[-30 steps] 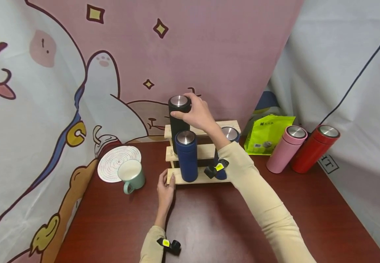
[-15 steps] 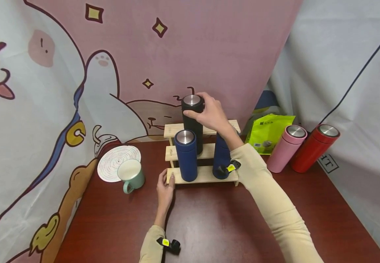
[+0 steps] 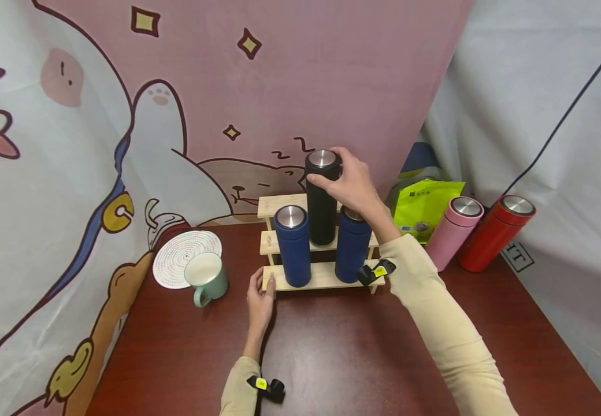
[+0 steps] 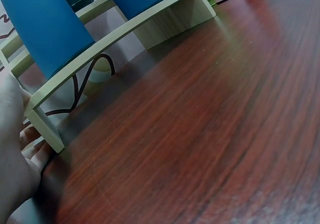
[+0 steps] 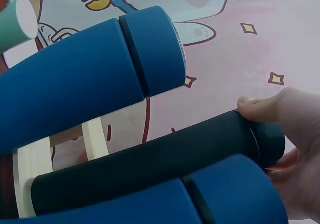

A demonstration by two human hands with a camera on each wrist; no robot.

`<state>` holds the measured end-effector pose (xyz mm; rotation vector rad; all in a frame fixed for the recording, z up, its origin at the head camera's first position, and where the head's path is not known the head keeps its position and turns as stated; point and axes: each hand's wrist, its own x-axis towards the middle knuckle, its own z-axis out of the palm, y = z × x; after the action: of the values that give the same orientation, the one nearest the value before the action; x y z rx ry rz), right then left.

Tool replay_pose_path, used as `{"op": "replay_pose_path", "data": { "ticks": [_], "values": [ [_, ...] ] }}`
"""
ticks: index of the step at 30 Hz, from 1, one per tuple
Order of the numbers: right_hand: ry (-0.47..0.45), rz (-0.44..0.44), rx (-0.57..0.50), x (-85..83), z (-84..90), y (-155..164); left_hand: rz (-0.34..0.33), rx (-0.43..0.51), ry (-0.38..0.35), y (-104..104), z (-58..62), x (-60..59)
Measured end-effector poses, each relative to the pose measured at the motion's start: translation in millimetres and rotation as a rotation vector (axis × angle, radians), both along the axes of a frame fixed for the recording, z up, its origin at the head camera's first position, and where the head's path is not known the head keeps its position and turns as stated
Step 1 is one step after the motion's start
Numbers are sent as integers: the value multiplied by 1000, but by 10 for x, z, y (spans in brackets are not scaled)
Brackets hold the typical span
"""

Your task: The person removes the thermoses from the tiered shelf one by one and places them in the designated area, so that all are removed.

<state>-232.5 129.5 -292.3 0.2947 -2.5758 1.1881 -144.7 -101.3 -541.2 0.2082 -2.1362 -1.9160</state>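
Note:
My right hand grips a black thermos near its steel-topped lid. The thermos stands upright, its base at the middle tier of a three-tier wooden rack. In the right wrist view, thumb and fingers lie on either side of the lid end of the black thermos. Two blue thermoses stand on the lowest tier, a left one and a right one; the right arm partly covers the right one's lid. My left hand holds the left end of the lowest tier, thumb on top.
A green mug stands at the left by a round white woven mat. On the right are a pink thermos, a red thermos and a lime-green bag. A printed cloth hangs close behind the rack.
My right hand has moved the black thermos rightward along the rack, from behind the left blue thermos to between the two blue ones. My left hand has stayed on the rack.

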Motion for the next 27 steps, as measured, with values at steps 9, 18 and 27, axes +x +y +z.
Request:
{"op": "replay_pose_path", "data": {
  "ticks": [9,18,27],
  "values": [
    [64,-52,-47,54,-63,162,16,-13,7,7,1,-1],
    [98,-113,-30,71,-141,356,19,-14,15,19,-6,-2],
    [70,-163,-46,106,-149,581,16,-25,12,12,-12,-14]
  ]
}}
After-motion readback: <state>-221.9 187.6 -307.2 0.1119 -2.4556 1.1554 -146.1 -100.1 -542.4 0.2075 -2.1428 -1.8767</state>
